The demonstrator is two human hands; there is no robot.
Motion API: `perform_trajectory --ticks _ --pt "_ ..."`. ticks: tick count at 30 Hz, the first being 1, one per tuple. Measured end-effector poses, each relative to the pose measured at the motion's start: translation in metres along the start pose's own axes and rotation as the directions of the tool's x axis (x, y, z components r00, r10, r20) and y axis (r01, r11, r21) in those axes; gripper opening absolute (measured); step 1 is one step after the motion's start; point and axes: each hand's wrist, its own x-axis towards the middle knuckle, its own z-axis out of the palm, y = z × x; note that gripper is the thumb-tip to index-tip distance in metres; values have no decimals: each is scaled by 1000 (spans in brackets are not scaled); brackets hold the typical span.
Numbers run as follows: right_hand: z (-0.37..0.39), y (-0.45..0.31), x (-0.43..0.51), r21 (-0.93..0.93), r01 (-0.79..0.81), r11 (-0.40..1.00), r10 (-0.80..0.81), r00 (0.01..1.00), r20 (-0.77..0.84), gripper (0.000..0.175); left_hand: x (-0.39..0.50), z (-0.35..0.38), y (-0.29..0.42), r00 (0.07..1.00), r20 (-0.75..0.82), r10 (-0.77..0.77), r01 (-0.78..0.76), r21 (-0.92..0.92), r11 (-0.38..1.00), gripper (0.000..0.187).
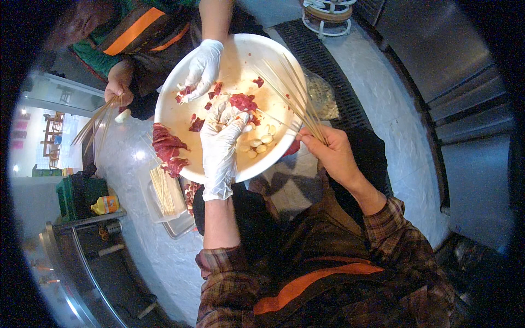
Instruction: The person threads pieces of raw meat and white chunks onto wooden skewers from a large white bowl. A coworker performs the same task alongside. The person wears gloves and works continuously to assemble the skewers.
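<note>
My left hand [221,143], in a white disposable glove, grips a piece of raw red meat [244,101] over a large white basin [192,53]. Bare and ungloved, my right hand [328,147] holds a bundle of thin bamboo skewers [297,88] at the basin's right rim. One skewer [277,119] slants apart from the bundle, its tip close to the meat. Pale garlic cloves [260,143] lie in the basin below the meat, beside my gloved fingers. Small meat scraps are scattered around, and larger meat slices [168,145] hang over the left rim.
A co-worker's gloved hand [205,67] touches meat inside the basin; their bare hand [119,86] holds more skewers. Left below stands a tray with bamboo skewers [166,192]. A clear bag [322,96] sits behind the right rim. A stool [328,16] stands at the back.
</note>
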Motion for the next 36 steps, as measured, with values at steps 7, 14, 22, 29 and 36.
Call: perform_trajectory --ticks 7,14,22,29,36 --pt "-5 6 1 -178 -13 984 12 1000 -5 18 2 -2 -3 999 45 28 -29 23 999 43" --pt "-5 3 0 -254 31 967 -48 997 -58 16 2 -8 1 999 -8 45 -46 -31 998 49" --pt "-11 5 1 -399 79 913 -91 996 -12 20 2 -15 4 977 -36 209 -194 252 948 43" --pt "-19 4 1 -433 8 901 14 999 47 18 3 -17 5 961 -9 277 -249 413 876 43" --pt "-24 4 2 -328 -24 944 50 996 71 17 3 -15 5 965 -24 260 -238 323 916 38"
